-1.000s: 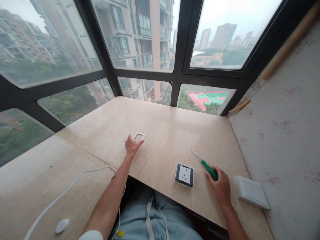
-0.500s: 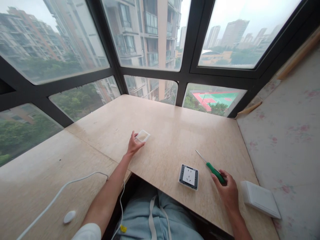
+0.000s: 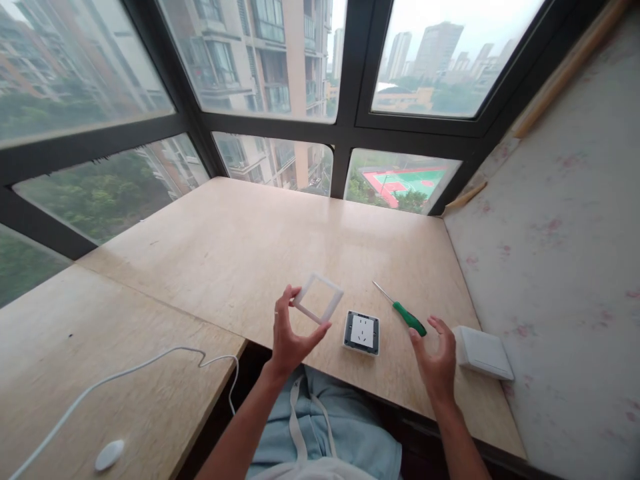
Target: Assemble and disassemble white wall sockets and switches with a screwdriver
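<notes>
My left hand (image 3: 289,337) pinches a white square cover frame (image 3: 333,305) by its left edge, thumb below and fingers above. The frame is tilted and held above the tabletop, left of the wall socket (image 3: 362,332). That socket lies face up on its white box, with its dark grey mounting plate showing around the white face. My right hand (image 3: 436,360) has its thumb and fingers apart. It is beside the handle end of a green-handled screwdriver (image 3: 409,319), which lies on the table with its shaft pointing away to the left.
A white box-shaped fitting (image 3: 484,353) sits at the right by the flowered wall (image 3: 560,267). Across the left part of the wooden tabletop (image 3: 200,253) runs a white cable (image 3: 125,377), near a round white disc (image 3: 109,455). Windows border the far side.
My left hand has brought the cover frame right and nearer, close to the socket. The right hand has let go of the screwdriver, leaving it on the table. The view has shifted right.
</notes>
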Action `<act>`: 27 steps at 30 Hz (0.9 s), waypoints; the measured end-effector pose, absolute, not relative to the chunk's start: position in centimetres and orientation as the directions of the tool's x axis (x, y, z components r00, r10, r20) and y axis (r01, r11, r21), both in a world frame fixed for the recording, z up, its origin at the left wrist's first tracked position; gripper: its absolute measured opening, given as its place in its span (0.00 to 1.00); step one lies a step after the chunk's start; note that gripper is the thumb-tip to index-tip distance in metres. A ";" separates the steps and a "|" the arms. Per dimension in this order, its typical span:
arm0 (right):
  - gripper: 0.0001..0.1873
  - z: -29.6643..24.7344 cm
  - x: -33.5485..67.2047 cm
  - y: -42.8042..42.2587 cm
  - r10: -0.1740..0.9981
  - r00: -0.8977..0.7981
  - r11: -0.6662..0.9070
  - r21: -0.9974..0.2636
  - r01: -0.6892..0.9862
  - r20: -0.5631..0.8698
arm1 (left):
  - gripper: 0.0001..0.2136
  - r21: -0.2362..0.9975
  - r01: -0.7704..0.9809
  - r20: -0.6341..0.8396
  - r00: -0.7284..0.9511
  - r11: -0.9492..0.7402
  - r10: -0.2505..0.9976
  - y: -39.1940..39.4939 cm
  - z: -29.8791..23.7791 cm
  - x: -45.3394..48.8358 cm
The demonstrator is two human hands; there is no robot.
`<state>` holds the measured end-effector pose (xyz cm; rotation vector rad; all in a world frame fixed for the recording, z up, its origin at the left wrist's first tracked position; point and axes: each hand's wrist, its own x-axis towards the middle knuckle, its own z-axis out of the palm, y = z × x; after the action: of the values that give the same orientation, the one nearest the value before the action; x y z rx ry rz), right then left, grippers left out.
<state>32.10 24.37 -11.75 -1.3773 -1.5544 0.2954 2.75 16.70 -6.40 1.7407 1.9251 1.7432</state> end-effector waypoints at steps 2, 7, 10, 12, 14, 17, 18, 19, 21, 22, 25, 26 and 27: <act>0.24 -10.2 30.9 22.7 0.858 0.129 0.352 -0.751 0.559 0.498 | 0.43 0.765 0.602 0.558 -0.439 -0.231 0.704 16.1 -7.4 6.1; 0.24 -7.9 27.8 19.0 0.940 -0.188 0.334 -0.878 0.342 0.284 | 0.41 0.841 0.507 0.459 -0.481 -0.190 0.747 15.5 -9.6 11.7; 0.30 -8.0 26.6 18.1 0.944 -0.296 0.210 -0.955 0.212 0.142 | 0.40 0.879 0.450 0.393 -0.502 -0.155 0.771 15.5 -10.1 12.6; 0.31 -8.2 26.1 18.0 0.950 -0.298 0.152 -0.974 0.170 0.096 | 0.39 0.918 0.380 0.318 -0.526 -0.116 0.789 15.6 -10.2 12.6; 0.32 -8.2 25.8 18.2 0.957 -0.280 0.123 -0.980 0.159 0.074 | 0.38 0.940 0.328 0.263 -0.531 -0.091 0.805 15.7 -10.3 12.5; 0.33 -7.8 25.5 18.8 0.967 -0.252 0.052 -0.995 0.087 0.028 | 0.37 0.946 0.308 0.254 -0.501 -0.104 0.827 15.4 -10.5 12.4; 0.34 -7.6 25.4 19.0 0.970 -0.245 0.014 -0.999 0.049 0.001 | 0.37 0.945 0.307 0.255 -0.484 -0.110 0.837 15.3 -10.6 12.4; 0.34 -7.4 25.3 19.2 0.972 -0.234 -0.025 -1.000 0.012 -0.027 | 0.37 0.945 0.307 0.253 -0.464 -0.114 0.849 15.2 -10.6 12.3; 0.35 -7.0 25.2 19.6 0.975 -0.211 -0.081 -0.996 -0.047 -0.069 | 0.36 0.941 0.312 0.256 -0.419 -0.126 0.871 15.0 -10.6 11.9; 0.36 -6.8 25.3 19.8 0.976 -0.203 -0.097 -0.993 -0.067 -0.081 | 0.35 0.937 0.322 0.263 -0.389 -0.137 0.883 14.9 -10.5 11.5; 0.34 -6.4 25.9 20.4 0.972 -0.210 -0.134 -0.985 -0.107 -0.109 | 0.32 0.905 0.376 0.314 -0.278 -0.198 0.908 15.3 -9.9 9.7; 0.33 -6.3 26.1 20.5 0.966 -0.225 -0.153 -0.981 -0.117 -0.124 | 0.33 0.892 0.392 0.336 -0.240 -0.226 0.911 15.6 -9.7 8.9; 0.32 -6.3 26.3 20.6 0.960 -0.241 -0.174 -0.977 -0.124 -0.140 | 0.35 0.879 0.404 0.357 -0.199 -0.256 0.913 15.9 -9.4 8.2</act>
<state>26.32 20.56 -6.33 -1.0946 -1.1863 1.5650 8.24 15.87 -9.44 1.6049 1.5380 1.4607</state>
